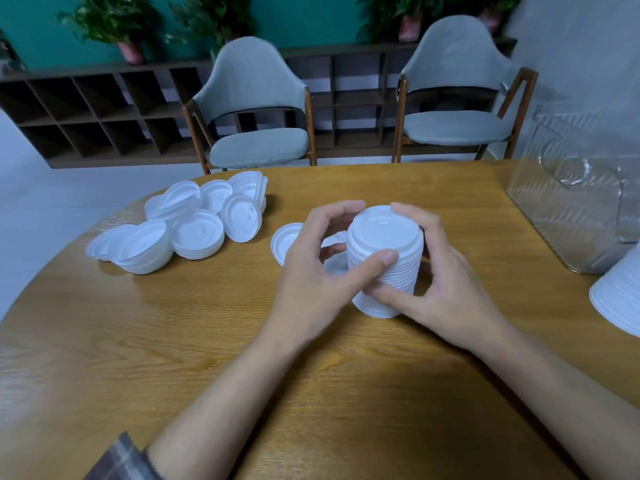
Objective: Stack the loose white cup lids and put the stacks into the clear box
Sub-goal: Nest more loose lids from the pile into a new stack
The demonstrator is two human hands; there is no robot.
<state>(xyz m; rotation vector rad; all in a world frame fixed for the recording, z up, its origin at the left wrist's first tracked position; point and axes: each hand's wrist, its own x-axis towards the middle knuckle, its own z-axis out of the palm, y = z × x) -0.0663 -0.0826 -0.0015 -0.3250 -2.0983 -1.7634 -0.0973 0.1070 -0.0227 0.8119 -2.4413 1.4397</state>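
Lid stack (382,237) between both hands (311,271) (450,282)

Upright lid stack (388,237) sits between loose lids (197,237) and clear box (571,209)

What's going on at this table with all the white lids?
A person is holding a tall stack of lids upright on the wooden table, left hand and right hand curled round it. A heap of loose lids lies to the left. The clear box stands at the right, another stack near it.
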